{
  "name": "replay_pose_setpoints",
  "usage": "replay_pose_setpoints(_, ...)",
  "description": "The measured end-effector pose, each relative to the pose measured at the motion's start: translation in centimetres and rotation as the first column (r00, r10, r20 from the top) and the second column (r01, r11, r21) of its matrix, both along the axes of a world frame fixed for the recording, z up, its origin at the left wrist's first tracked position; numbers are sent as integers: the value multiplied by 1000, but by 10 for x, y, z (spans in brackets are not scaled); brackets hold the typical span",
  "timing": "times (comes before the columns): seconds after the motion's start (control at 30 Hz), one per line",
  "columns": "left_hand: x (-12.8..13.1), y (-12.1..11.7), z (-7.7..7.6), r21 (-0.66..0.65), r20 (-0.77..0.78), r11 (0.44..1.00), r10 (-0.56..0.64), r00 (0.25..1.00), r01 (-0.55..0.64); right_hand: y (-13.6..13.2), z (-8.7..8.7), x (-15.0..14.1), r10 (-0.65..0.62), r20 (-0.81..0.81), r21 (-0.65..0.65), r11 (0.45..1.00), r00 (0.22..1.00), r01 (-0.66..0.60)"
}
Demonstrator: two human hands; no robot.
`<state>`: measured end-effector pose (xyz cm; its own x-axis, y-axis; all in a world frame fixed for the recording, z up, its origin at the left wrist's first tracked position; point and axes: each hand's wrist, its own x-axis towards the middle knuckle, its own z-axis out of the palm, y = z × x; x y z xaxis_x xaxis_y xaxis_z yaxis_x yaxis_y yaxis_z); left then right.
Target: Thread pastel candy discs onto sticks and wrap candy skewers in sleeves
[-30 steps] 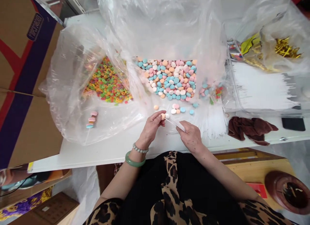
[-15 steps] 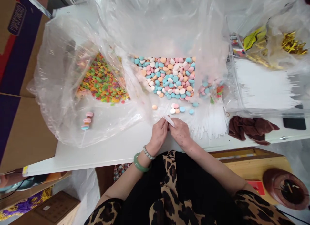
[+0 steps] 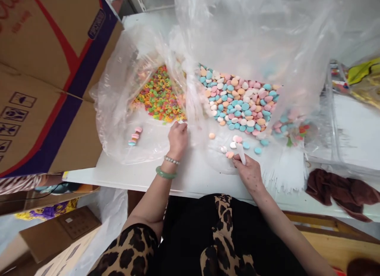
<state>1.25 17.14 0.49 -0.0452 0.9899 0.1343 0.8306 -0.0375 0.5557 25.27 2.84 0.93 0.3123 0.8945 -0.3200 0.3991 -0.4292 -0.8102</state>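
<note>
My left hand (image 3: 178, 138) is closed with curled fingers at the near edge of a heap of small, bright ring candies (image 3: 160, 96) in a clear bag. Its fingertips are hidden, so I cannot make out what they hold. My right hand (image 3: 249, 172) is closed on a narrow white strip (image 3: 241, 153) that sticks up from between its fingers. Pink and orange candies (image 3: 229, 154) lie right at those fingertips; whether they are gripped is unclear. Several loose pastel candies (image 3: 246, 145) lie just beyond. A stick of stacked candies (image 3: 135, 136) rests on the left.
Behind my right hand, an open clear bag (image 3: 261, 46) holds many pastel candies (image 3: 237, 105). White sticks (image 3: 280, 175) fan out at the right, beside a brown cloth (image 3: 335, 189). A large cardboard box (image 3: 86, 137) stands at the left edge of the white table (image 3: 124, 175).
My hands, together on the white strip before, have parted. The left has moved left and forward to the ring candies; the right keeps the strip. The view has swung left.
</note>
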Motion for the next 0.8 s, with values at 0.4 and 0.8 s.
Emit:
replay_pose_setpoints(0.4,37,-10,-18,-99,-115,925,-376,919,366,1,5,-9,-29,-65,-68,997,997,24)
replay_pose_setpoints(0.8,-28,36,-9,-32,-383,999,10,924,-24,8,5,-13,-19,-82,-56,998,996,14)
